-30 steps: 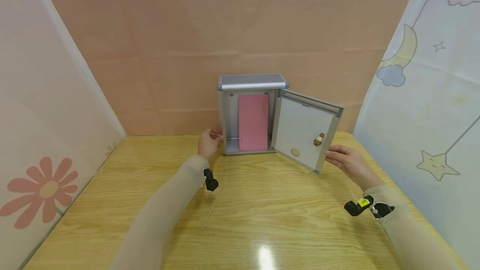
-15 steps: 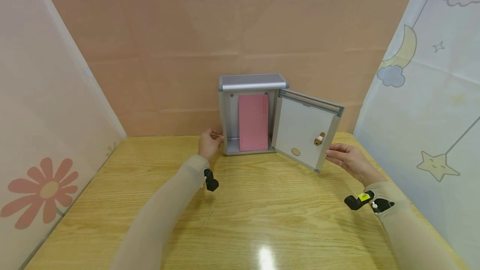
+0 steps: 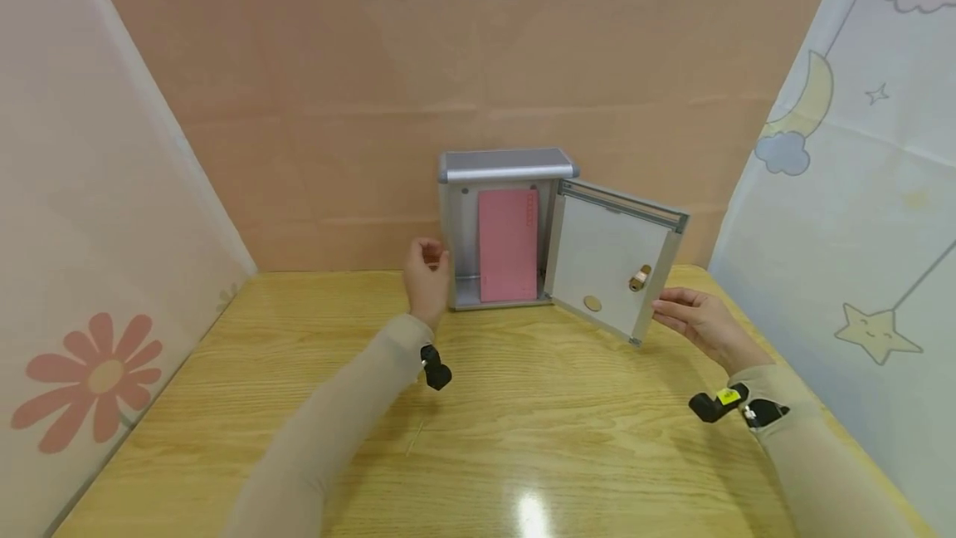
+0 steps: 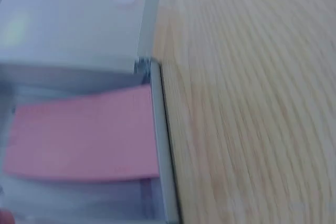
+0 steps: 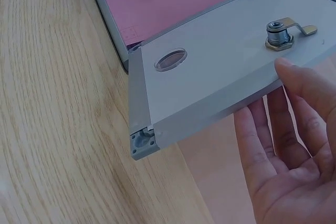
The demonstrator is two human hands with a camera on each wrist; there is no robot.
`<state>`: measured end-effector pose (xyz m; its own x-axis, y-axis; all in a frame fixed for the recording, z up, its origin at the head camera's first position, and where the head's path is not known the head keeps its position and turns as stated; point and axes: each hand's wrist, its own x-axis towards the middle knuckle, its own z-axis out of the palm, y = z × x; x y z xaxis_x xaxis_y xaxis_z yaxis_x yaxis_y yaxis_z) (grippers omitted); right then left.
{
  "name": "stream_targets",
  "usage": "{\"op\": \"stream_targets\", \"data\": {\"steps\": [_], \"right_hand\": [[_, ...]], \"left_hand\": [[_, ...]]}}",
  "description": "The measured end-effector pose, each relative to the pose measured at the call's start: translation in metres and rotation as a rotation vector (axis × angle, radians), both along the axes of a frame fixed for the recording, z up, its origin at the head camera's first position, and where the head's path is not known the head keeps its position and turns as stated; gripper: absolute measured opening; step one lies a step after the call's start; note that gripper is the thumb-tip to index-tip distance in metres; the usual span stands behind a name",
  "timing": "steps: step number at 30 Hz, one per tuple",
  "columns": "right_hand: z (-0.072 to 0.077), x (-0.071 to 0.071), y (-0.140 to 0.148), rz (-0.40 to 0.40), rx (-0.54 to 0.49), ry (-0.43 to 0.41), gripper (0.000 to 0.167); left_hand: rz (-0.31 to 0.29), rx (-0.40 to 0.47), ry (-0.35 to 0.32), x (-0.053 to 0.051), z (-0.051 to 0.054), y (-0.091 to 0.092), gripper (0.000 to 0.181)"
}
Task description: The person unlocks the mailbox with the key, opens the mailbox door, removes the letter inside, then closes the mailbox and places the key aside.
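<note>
A grey metal mailbox [image 3: 511, 163] stands upright at the back of the table, its door [image 3: 608, 260] swung out to the right. Inside it a pink envelope [image 3: 509, 246] leans on end against the back wall. My right hand [image 3: 698, 322] grips the door's free edge, thumb on the inner face near the lock [image 5: 279, 36] and fingers behind. Beside the mailbox's left wall is my left hand [image 3: 429, 285], fingers loosely bent with nothing visible in them; whether it touches the wall I cannot tell. Only a fingertip [image 4: 5, 216] of it shows in the left wrist view.
The wooden table [image 3: 523, 413] spreads out in front of the mailbox. An orange-brown backdrop [image 3: 358, 106] hangs right behind it, with printed cloth walls at left and right. A thin pale strip [image 3: 415, 438] lies on the table near my left forearm.
My left hand has come off the mailbox's lower left side and moved up slightly. My right hand keeps its hold on the door, which stays at about the same angle.
</note>
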<state>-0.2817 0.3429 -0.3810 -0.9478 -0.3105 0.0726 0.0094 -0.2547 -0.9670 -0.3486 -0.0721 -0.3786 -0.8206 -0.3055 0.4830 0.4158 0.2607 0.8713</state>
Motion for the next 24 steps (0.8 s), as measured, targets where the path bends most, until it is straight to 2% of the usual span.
{"op": "stream_targets", "data": {"steps": [2, 4, 6, 8, 11, 13, 19, 24], "right_hand": [[0.000, 0.001, 0.000, 0.003, -0.010, 0.004, 0.024], [0.000, 0.002, 0.000, 0.009, -0.021, 0.007, 0.024], [0.000, 0.003, 0.000, 0.011, -0.028, 0.009, 0.025], [0.000, 0.003, -0.001, 0.010, -0.027, 0.012, 0.026], [-0.001, 0.004, 0.000, 0.009, -0.028, 0.012, 0.027], [-0.001, 0.003, 0.000, 0.009, -0.027, 0.012, 0.027], [-0.001, 0.003, 0.001, 0.017, 0.008, 0.021, 0.025], [0.001, 0.003, 0.002, 0.019, 0.029, 0.015, 0.023]], "left_hand": [[-0.071, -0.027, 0.050, 0.004, 0.004, 0.010, 0.017], [-0.174, -0.075, 0.038, 0.008, 0.006, 0.020, 0.021], [-0.262, -0.144, -0.033, 0.009, 0.005, 0.029, 0.031], [-0.309, -0.214, -0.133, 0.008, 0.003, 0.036, 0.042], [-0.316, -0.285, -0.271, 0.002, -0.001, 0.045, 0.056], [-0.313, -0.295, -0.324, -0.004, -0.004, 0.050, 0.059], [-0.342, -0.170, -0.357, -0.023, -0.014, 0.056, 0.063], [-0.349, -0.068, -0.400, -0.035, -0.020, 0.056, 0.066]]}}
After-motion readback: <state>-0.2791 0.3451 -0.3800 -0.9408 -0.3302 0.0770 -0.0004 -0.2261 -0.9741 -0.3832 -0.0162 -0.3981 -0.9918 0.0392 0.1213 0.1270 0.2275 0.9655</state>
